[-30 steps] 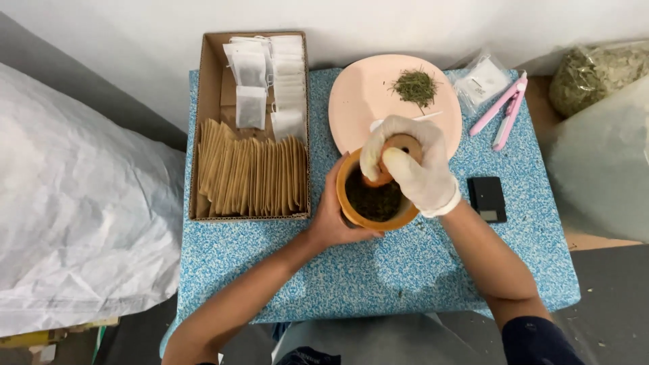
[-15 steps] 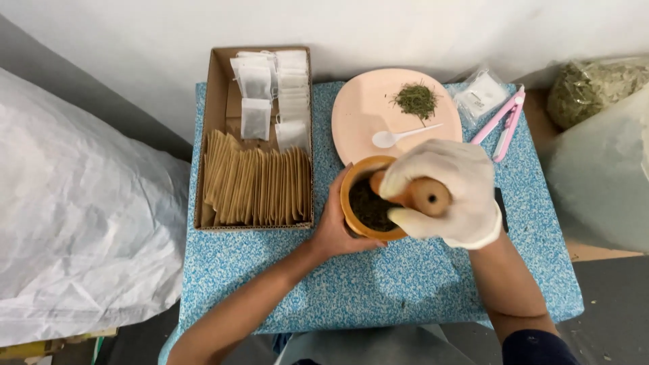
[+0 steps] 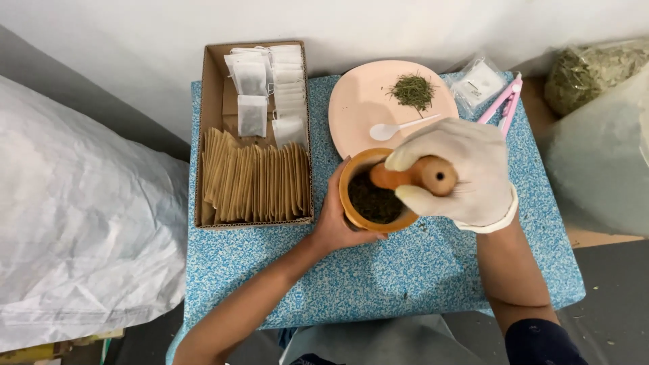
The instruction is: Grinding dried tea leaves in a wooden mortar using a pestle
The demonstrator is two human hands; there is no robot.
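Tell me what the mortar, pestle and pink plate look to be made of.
Mortar and pestle: probably wood, orange-brown with a smooth matte surface; the pestle's end shows a small dark hole. Plate: matte pale pink, even colour, could be plastic or ceramic; the picture leaves it open. The right hand, in a white glove, grips the pestle; the bare left hand steadies the mortar.

1. The gloved right hand (image 3: pixel 466 179) grips a wooden pestle (image 3: pixel 412 177), whose tip sits in a round wooden mortar (image 3: pixel 368 197) of dark crushed herbs.
2. The bare left hand (image 3: pixel 334 223) cups the mortar's near side.
3. Behind it, a pink round plate (image 3: pixel 358 108) bears a white plastic spoon (image 3: pixel 399 127) and a green herb pile (image 3: pixel 412 90).
4. A cardboard box (image 3: pixel 211 142) of paper sachets stands on the left of the blue speckled surface (image 3: pixel 378 277).
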